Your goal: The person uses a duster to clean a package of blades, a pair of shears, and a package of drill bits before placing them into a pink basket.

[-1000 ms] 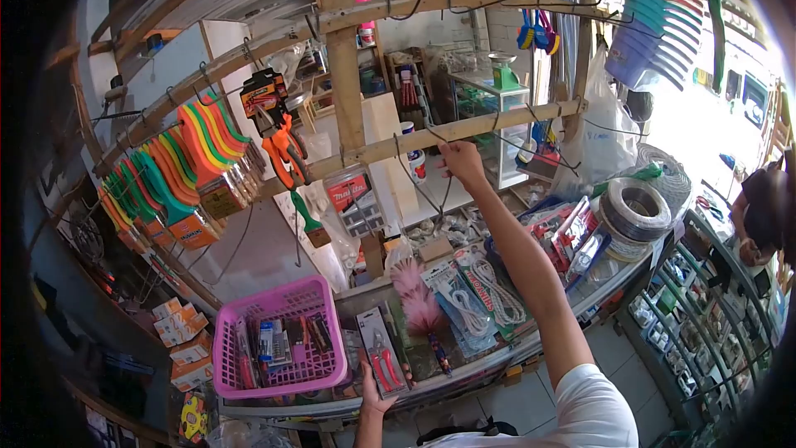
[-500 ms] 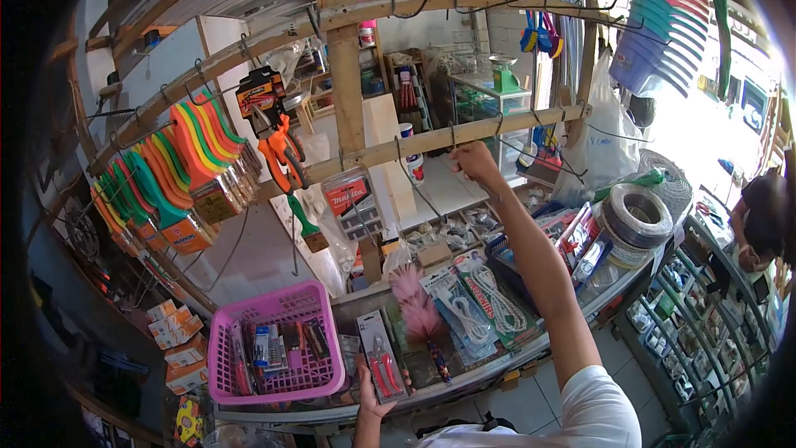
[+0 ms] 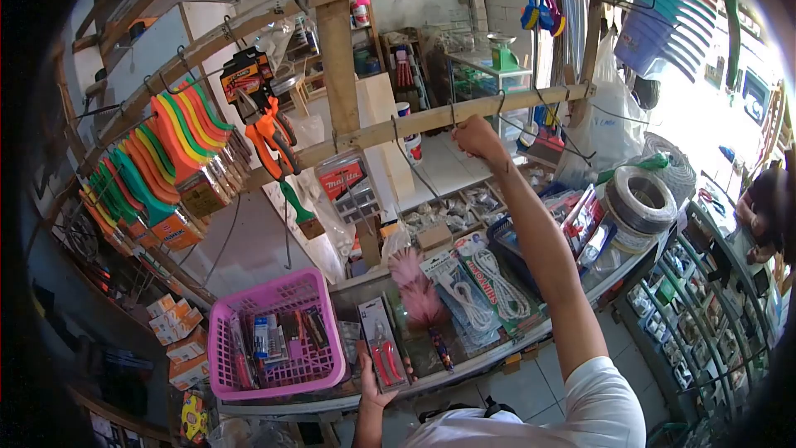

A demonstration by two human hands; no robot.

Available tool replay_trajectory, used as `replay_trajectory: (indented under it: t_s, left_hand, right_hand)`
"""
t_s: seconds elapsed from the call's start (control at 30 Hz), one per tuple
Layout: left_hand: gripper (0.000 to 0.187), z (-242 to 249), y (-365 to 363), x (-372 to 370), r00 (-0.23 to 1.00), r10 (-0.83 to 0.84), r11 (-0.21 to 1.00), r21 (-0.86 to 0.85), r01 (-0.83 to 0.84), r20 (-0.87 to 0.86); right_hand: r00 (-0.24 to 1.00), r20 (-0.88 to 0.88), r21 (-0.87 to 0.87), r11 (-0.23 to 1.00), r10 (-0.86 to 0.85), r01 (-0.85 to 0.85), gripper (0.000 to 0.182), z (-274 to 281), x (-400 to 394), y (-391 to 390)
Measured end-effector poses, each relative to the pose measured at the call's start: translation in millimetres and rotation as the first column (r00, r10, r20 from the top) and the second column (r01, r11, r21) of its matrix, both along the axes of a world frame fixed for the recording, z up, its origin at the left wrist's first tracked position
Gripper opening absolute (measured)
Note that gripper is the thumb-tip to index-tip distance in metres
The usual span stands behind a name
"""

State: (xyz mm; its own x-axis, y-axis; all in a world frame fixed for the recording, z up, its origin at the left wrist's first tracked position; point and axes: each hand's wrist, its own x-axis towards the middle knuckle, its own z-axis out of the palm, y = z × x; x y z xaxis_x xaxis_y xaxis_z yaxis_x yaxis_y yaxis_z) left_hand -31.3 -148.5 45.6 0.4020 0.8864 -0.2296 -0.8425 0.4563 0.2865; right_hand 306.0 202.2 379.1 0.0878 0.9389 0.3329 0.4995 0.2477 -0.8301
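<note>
My left hand (image 3: 375, 383) holds a carded pack of red-handled pruning shears (image 3: 386, 357) upright over the front edge of the counter. The card is white and dark, with a clear front. My right arm reaches out to the lower wooden beam (image 3: 547, 101). There my right hand (image 3: 481, 139) is closed, its fingers curled at a metal hook (image 3: 453, 113) that hangs from the beam. The hook's lower part is hidden behind the hand. Right of the shears lies a pink feather duster (image 3: 419, 299), beside packaged white extension cords (image 3: 497, 282).
A pink basket (image 3: 217, 340) of small packaged tools stands left on the counter. Paintbrushes (image 3: 178, 158) and orange-handled pliers (image 3: 272, 141) hang from hooks at left. Wire coils (image 3: 638, 199) sit at right. Another person (image 3: 767, 207) is at the far right.
The view has shifted slightly, so most of the scene sits a little higher. My right hand remains closed at the hook, now nearer the beam. My left hand still holds the pruning shears.
</note>
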Motion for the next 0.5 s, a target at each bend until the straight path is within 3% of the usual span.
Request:
replay_trajectory:
  t_s: [0.13, 0.27, 0.37, 0.5]
  left_hand:
    - [0.071, 8.2, 0.6, 3.7, 1.000, -0.007, 0.999, -0.036, 0.008, 0.023]
    - [0.071, 8.3, 1.3, 3.1, 1.000, -0.013, 1.000, -0.010, 0.013, 0.005]
    - [0.074, 5.1, 2.8, 1.2, 0.994, -0.052, 0.999, 0.012, 0.051, 0.101]
    - [0.070, 6.2, -2.3, 2.1, 0.999, -0.035, 0.999, -0.027, 0.036, 0.032]
  right_hand:
    - [0.995, 0.048, 0.038, 0.996, -0.086, 0.084, 0.025, -5.0, -3.9, -5.0]
    - [0.998, 0.000, 0.087, 0.994, -0.067, 0.067, 0.027, -7.9, -6.7, -7.3]
    - [0.999, -0.019, 0.065, 0.997, -0.041, 0.042, 0.026, -10.7, -3.6, -4.0]
    - [0.996, -0.088, 0.082, 0.997, 0.019, -0.012, 0.023, -13.9, -2.6, -8.5]
